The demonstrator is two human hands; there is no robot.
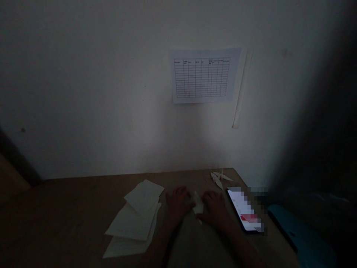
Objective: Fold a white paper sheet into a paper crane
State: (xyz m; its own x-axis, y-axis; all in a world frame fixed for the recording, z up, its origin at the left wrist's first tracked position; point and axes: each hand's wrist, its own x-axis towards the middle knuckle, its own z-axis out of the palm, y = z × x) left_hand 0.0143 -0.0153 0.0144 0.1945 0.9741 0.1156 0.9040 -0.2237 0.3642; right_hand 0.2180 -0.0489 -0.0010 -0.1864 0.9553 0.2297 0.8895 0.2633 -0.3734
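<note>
A small pale piece of folded paper [198, 205], narrow and pointed at both ends, lies on the table between my two hands. My left hand [178, 206] is on its left side, with the thumb against the paper's edge and the fingers curled. From the right, my right hand [215, 210] has its thumb near the paper's lower part and its fingers bent by the upper edge. Both hands hold the paper from its sides. Dim light blurs the finer folds and fingertips.
Several loose sheets of paper [134, 222] overlap left of my hands. Small folded paper shapes [217, 180] lie at the back right. A lit phone [245, 210] rests near the table's right edge. A printed table sheet [205, 76] hangs on the wall. A blue object [304, 234] is beyond the right edge.
</note>
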